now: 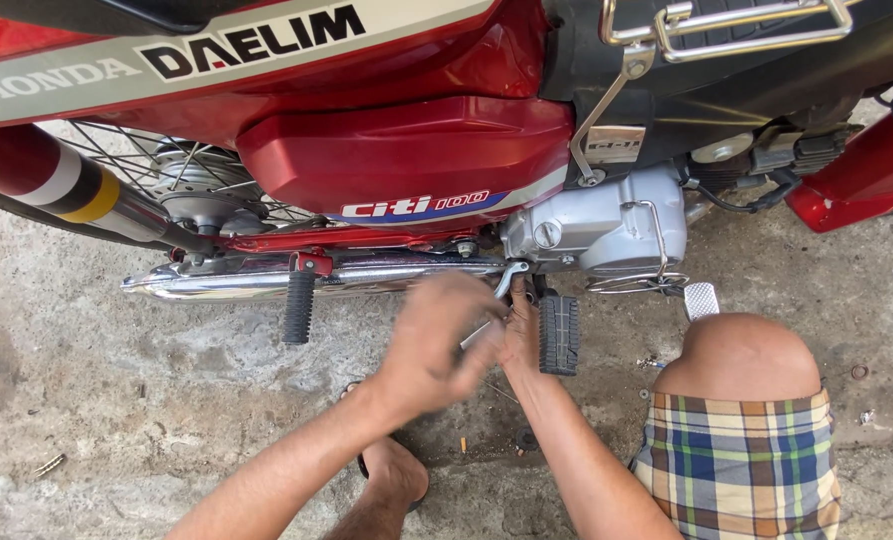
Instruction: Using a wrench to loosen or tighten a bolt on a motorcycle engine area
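While I crouch beside the red motorbike [396,160], my left hand [428,345] closes its fingers around a wrench [496,300] hooked low by the engine [596,225], giving leverage. Right hand [519,335] braces beside the footrest [558,335]; its grip I cannot tell.

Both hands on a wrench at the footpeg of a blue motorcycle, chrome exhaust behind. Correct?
Not quite: the motorcycle is red, not blue, as the head view shows. The left hand and right hand do work a wrench by the footpeg, chrome exhaust behind.
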